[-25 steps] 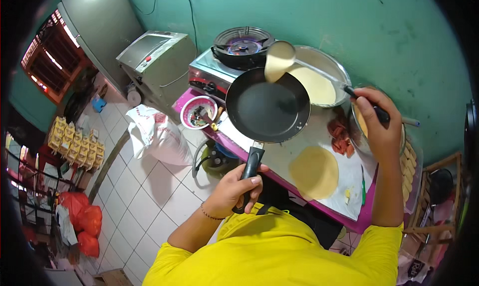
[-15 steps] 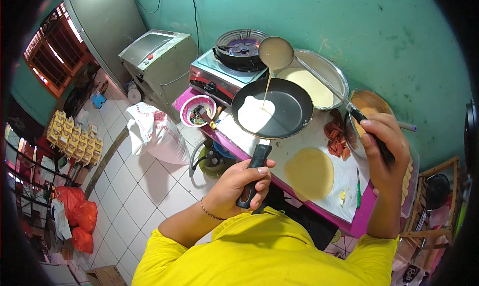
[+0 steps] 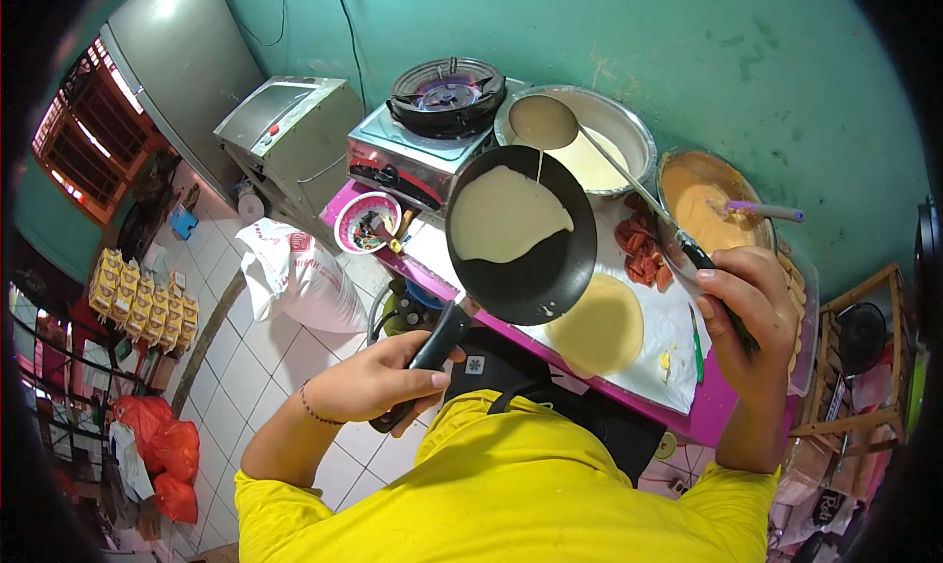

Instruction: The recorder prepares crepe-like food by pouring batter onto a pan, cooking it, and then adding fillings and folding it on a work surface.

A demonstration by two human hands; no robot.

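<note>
My left hand [image 3: 391, 384] is wrapped round the black handle of a frying pan [image 3: 550, 286], held tilted over the table's near edge. Pale batter [image 3: 506, 214] spreads across the far left of its dark inside. In my right hand [image 3: 754, 308] is the handle of a long ladle [image 3: 543, 123]. Its bowl hangs over the pan's far rim, and a thin thread of batter runs down from it. Behind the ladle stands a wide metal basin [image 3: 643, 150] of pale batter. A round, thin crepe [image 3: 597, 325] lies on white paper to the right of the pan.
A gas stove [image 3: 393, 160] with a lit burner stands at the back left. Near it is a pink-rimmed bowl [image 3: 368, 221] holding a brush. Reddish pieces [image 3: 640, 253], a bowl of orange mixture [image 3: 712, 209] and a green-handled knife [image 3: 698, 347] sit to the right. A white sack [image 3: 305, 278] stands on the floor.
The pan has swung left and tilted, and the batter in it has spread into a wider patch. The stream from the ladle has thinned. My left hand has moved left and lower.
</note>
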